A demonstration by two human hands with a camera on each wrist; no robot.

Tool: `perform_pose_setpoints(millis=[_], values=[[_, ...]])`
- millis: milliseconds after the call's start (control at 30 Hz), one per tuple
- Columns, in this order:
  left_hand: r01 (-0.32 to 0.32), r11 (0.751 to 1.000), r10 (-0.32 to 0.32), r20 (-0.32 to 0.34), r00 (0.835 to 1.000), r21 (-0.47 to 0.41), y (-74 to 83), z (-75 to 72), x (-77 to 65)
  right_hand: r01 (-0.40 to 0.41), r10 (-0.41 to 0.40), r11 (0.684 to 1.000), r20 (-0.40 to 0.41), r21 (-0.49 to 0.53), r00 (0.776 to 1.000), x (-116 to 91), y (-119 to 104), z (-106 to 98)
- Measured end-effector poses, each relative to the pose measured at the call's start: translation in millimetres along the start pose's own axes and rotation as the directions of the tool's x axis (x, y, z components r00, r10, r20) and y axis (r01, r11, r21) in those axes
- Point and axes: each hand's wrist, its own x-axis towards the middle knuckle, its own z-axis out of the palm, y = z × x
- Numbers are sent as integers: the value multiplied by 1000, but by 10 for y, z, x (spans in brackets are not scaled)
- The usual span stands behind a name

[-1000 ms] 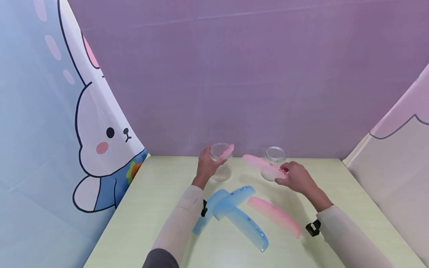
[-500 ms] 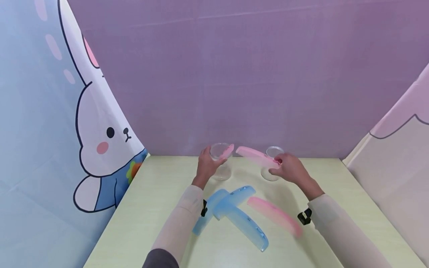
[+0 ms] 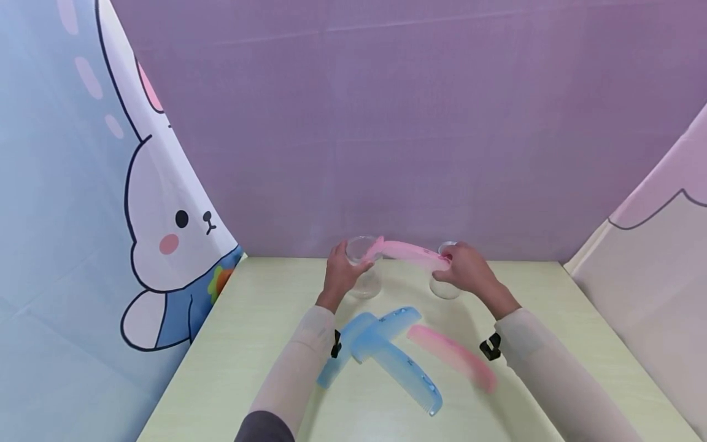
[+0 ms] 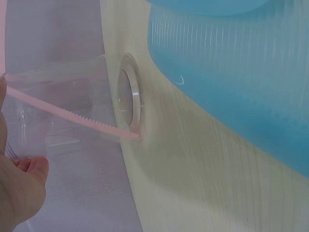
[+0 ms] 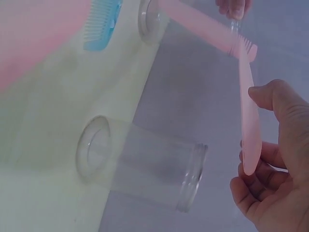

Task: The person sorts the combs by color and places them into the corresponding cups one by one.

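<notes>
My left hand grips a clear jar near its rim, at the back of the table. Inside that jar leans a pink comb, its upper end sticking out past the rim. My right hand pinches a second pink comb by one end, between thumb and fingers. This comb reaches leftward over the table, and its far end overlaps the comb in the left jar at the rim. Another clear jar stands upright behind and below my right hand, with nothing inside it.
Several blue combs lie crossed on the pale table, in front of the jars. To their right lies one more pink comb. A purple cloth hangs behind the table, and printed cloths flank both sides.
My right hand has moved left and slightly up, bringing its pink comb from in front of the right jar to the left jar's rim. The left hand has kept still.
</notes>
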Motion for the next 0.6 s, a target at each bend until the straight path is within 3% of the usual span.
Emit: perform_pose_setpoints(millis=[233, 600], values=[[-5, 1000, 5, -10, 1000, -6, 15, -3, 2, 16, -16, 997, 5, -76, 1000, 111, -68, -72], [4, 1000, -4, -11, 1000, -19, 15, 4, 0, 18, -18, 994, -4, -112, 1000, 238, -109, -220]])
